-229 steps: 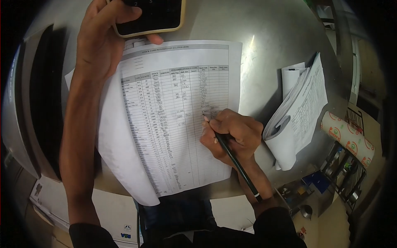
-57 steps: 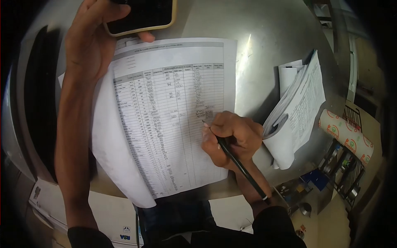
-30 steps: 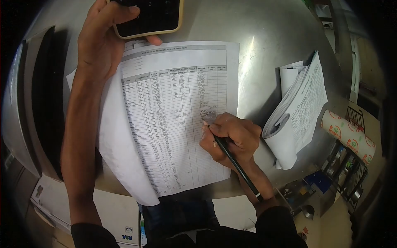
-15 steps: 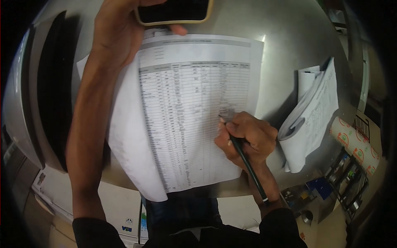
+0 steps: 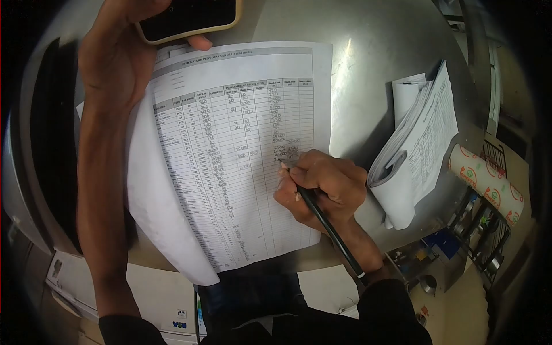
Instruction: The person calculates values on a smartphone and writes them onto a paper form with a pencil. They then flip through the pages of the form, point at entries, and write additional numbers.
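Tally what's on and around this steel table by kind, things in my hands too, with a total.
Paper piles: 2, flat white printed stock sheets, folded-over white printed bundle.
Pencils: 1, black pencil, in right hand.
Phones: 1, dark tan-cased phone, in left hand.
Rolls: 1, white roll with red-green logos.
Total: 5.

Stockroom or back-of-shop work area, likely food trade. Brushed stainless steel counter (image 5: 368,63) serves as desk. Printed stock sheet (image 5: 230,144) lists item rows with handwritten counts. Folded stack of similar forms (image 5: 425,144) nearby. Roll of logo-printed wrapping (image 5: 486,184) at counter edge. Metal rack (image 5: 480,238), white cartons (image 5: 155,299) below
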The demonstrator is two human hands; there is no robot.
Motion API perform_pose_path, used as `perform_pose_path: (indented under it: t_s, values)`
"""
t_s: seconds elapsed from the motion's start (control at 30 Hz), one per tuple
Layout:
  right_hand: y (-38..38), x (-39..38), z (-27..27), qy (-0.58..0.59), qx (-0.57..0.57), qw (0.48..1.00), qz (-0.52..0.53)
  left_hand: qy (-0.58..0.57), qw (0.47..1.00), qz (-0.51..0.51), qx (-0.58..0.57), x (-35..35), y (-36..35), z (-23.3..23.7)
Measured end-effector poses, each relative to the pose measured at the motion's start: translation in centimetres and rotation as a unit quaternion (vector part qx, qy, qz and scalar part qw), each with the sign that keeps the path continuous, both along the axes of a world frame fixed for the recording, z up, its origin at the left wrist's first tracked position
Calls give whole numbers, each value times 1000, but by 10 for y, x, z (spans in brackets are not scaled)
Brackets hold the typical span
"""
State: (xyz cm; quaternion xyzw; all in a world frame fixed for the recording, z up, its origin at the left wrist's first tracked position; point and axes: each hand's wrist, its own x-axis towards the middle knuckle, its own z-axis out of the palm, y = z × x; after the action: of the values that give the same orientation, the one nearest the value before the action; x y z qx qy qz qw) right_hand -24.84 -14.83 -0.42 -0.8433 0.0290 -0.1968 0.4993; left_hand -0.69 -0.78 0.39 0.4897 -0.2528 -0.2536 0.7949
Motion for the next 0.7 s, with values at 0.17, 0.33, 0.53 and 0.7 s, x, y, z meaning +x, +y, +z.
perform_pose_path:
  t_s: [0.17,0.33,0.53,0.7]
  values:
    - [0,2,1,6,-26,1000,13,-32,998,36,30,-4,-1,0]
    - [1,2,-1,-4,-12,1000,9,-37,999,28,18,-4,-1,-2]
    - [-1,1,0,-16,-21,1000,-7,-23,1000,17,-2,-4,1,-1]
    - [-1,0,0,-11,-29,999,-6,-19,999,-25,-1,10,6,-2]
